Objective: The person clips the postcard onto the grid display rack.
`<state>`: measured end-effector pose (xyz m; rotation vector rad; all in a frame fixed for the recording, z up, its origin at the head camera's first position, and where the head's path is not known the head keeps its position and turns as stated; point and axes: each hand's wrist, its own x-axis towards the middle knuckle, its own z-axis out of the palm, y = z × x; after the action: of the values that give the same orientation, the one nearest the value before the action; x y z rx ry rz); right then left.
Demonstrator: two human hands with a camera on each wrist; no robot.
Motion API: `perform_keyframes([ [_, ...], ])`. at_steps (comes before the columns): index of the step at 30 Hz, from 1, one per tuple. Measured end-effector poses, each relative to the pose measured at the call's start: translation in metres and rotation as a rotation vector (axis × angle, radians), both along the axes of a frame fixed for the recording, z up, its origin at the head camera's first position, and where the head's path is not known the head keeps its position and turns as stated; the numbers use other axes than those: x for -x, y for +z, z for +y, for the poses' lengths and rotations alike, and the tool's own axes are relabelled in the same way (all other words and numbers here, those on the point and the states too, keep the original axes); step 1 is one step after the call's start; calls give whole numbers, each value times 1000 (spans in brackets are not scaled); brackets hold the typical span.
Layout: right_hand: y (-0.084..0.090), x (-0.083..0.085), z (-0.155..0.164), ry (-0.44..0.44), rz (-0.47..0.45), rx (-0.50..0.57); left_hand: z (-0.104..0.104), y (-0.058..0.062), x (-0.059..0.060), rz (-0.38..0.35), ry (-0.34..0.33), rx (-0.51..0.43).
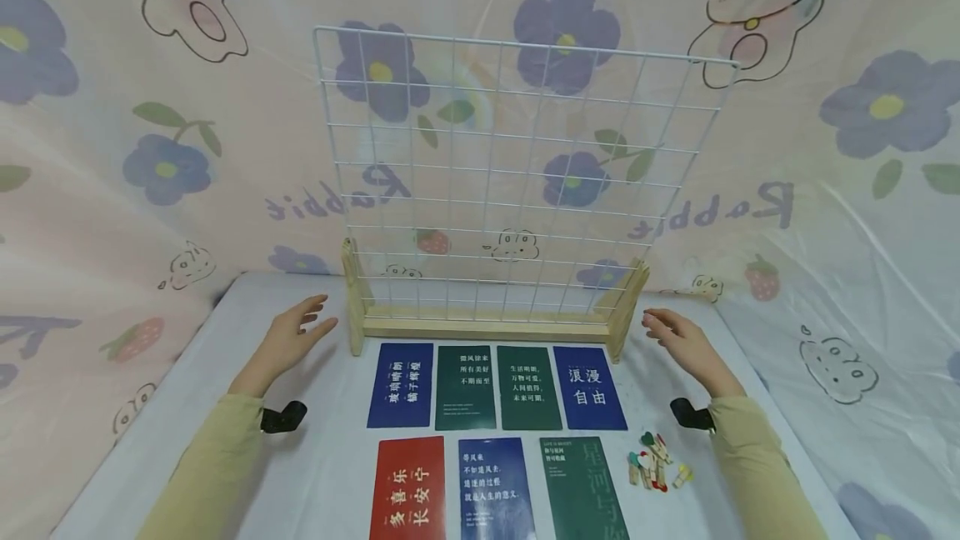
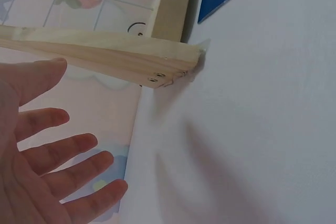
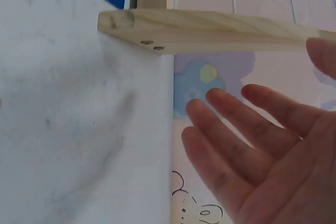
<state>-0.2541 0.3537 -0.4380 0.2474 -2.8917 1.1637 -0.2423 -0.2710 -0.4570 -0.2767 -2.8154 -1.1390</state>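
Note:
A white wire grid panel (image 1: 517, 173) stands upright in a wooden base (image 1: 487, 325) at the back of the white table (image 1: 330, 457). My left hand (image 1: 300, 330) hovers open just left of the base's left foot (image 2: 131, 61), holding nothing. My right hand (image 1: 675, 336) hovers open just right of the right foot (image 3: 210, 30), fingers spread and apart from the wood. Several printed cards lie in front of the base: blue (image 1: 401, 386), green (image 1: 467, 387), red (image 1: 408, 490). A small heap of coloured wooden clips (image 1: 654, 463) lies near my right forearm.
Floral cartoon fabric (image 1: 150, 157) hangs behind and on both sides of the table. The cards lie in two rows between my forearms. Bare white tabletop shows under each hand, left and right of the base.

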Motion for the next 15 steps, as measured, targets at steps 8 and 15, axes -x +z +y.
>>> perform_keyframes([
  [8,5,-7,0,37,-73,206,2,8,-10,-35,3,-88],
  [15,3,-15,-1,54,-117,254,4,11,-16,-84,-22,-145],
])
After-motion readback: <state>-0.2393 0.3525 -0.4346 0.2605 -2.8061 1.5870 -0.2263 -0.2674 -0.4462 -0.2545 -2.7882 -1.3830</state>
